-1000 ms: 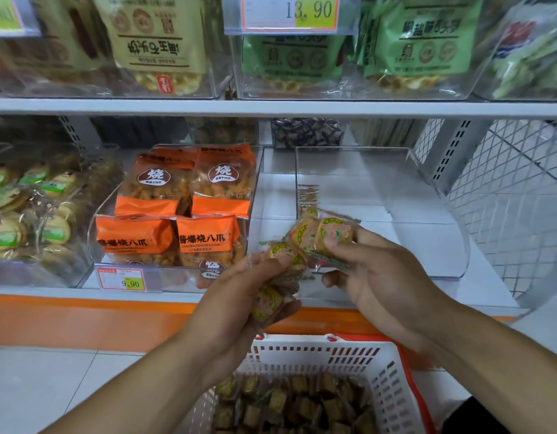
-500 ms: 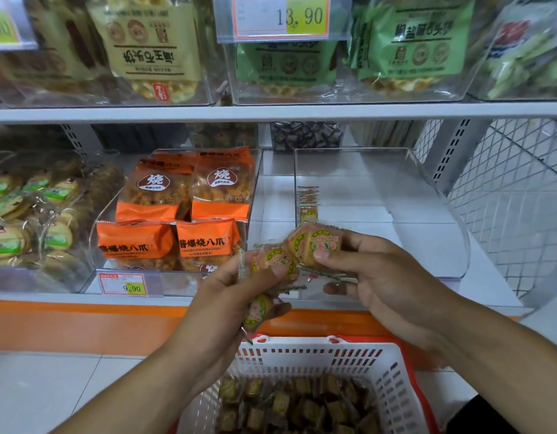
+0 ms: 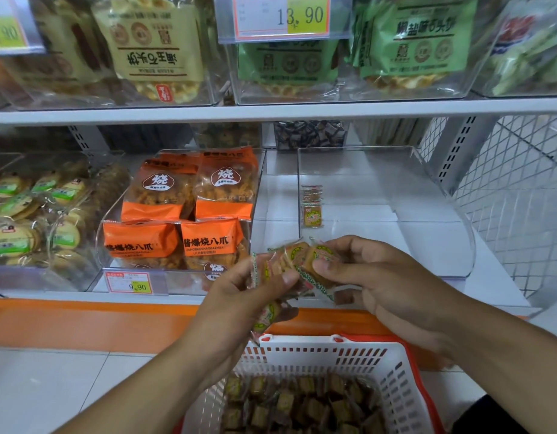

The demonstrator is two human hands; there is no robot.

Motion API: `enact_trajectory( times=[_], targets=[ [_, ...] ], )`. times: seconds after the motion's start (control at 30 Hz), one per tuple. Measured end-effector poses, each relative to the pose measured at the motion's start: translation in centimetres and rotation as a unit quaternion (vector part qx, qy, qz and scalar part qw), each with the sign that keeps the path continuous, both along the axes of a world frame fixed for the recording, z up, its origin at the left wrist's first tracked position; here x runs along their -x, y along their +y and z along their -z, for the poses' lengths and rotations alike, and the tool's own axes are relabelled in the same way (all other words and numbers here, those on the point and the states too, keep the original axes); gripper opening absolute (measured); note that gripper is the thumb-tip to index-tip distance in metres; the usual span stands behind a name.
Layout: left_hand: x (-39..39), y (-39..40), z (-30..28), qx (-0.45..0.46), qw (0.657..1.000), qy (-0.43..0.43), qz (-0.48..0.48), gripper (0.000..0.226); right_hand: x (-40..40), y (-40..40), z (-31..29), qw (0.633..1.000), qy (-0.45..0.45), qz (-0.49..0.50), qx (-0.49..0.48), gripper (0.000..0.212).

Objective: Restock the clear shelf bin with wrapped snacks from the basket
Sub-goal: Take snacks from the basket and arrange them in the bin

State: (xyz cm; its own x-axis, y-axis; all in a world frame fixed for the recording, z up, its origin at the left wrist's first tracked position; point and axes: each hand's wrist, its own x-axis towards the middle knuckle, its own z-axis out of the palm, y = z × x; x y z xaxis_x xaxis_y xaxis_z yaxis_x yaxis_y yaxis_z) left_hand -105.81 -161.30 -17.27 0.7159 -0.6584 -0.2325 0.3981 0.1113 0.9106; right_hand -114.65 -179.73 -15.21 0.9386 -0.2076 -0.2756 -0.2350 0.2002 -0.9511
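Observation:
A white basket (image 3: 393, 368) with a red rim sits at the bottom, full of small wrapped snacks (image 3: 302, 405). Above it my left hand (image 3: 239, 296) grips a few wrapped snacks (image 3: 269, 314), one hanging below the fingers. My right hand (image 3: 377, 277) pinches a bunch of the same snacks (image 3: 314, 258) between thumb and fingers, close against my left hand. Both hands hover just in front of the clear shelf bin (image 3: 427, 198), which holds one wrapped snack (image 3: 312, 216) standing by its left wall.
A clear bin of orange snack bags (image 3: 189, 214) stands left of the target bin, with round biscuit packs (image 3: 23, 214) further left. A price tag (image 3: 129, 282) hangs on the shelf front. Wire mesh (image 3: 518, 198) closes the right side. The upper shelf (image 3: 270, 111) carries large packets.
Both hands have stayed together in front of the bin, shifting the snacks between their fingers. The snack bunch sits a little lower in the right hand's pinch.

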Motion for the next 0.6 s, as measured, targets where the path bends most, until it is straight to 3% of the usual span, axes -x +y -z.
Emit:
enact_trajectory(
  times=[0.17, 0.27, 0.43, 0.6],
  targets=[
    [0.0, -0.2, 0.0, 0.010, 0.999, 0.042, 0.032, 0.036, 0.1, -1.1, -0.6, 0.999, 0.028, -0.025, -0.017, 0.058],
    [0.0, -0.2, 0.0, 0.015, 0.997, 0.071, 0.039, 0.033, 0.2, -1.5, -1.1, 0.995, 0.028, -0.017, -0.091, 0.055],
    [0.0, -0.6, -0.3, 0.024, 0.991, 0.127, 0.020, 0.033, 0.4, -1.8, -1.7, 0.982, 0.020, -0.011, -0.189, 0.029],
    [-0.2, -0.7, -0.2, 0.031, 0.992, 0.119, 0.013, 0.035, 0.5, -2.2, -2.1, 0.969, 0.005, 0.044, -0.244, 0.036]
  ],
)
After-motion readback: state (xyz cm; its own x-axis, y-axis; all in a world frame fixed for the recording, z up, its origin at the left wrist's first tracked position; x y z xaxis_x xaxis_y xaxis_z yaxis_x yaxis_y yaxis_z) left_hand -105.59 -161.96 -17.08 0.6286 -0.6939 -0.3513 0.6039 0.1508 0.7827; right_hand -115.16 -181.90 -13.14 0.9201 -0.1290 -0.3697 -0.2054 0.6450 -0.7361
